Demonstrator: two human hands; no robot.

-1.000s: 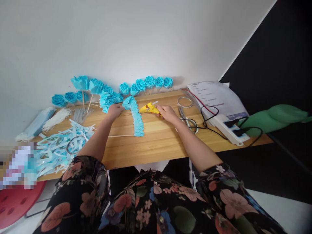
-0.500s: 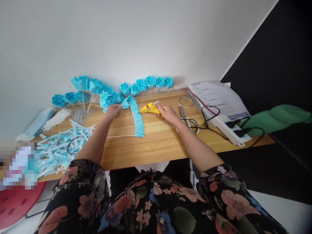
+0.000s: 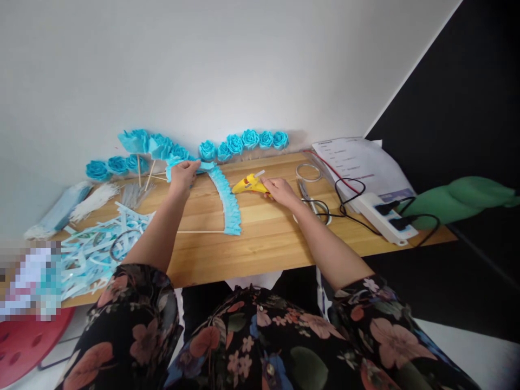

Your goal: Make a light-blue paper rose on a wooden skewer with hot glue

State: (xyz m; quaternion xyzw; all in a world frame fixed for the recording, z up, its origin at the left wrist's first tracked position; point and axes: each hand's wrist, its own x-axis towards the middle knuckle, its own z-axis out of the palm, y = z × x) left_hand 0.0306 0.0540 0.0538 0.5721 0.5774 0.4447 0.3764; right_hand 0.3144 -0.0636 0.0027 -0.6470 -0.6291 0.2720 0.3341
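My left hand pinches the far end of a ruffled blue crepe-paper strip, which curves across the tabletop toward me. At the strip's near end a thin wooden stick lies pointing left. In my right hand is a yellow hot glue gun, a clear glue stick poking from its back. Its nozzle points left, close to the strip's right edge; whether the tip touches the paper I cannot tell.
Blue paper roses line the wall. Cut paper scraps and white stamens lie left. Toward the right are pliers, a wire coil, black cords, a power strip, printed papers and a green balloon-like object.
My left hand has moved slightly up and left, drawing the strip's far end leftward into a smoother curve. My right hand and the glue gun have barely moved.
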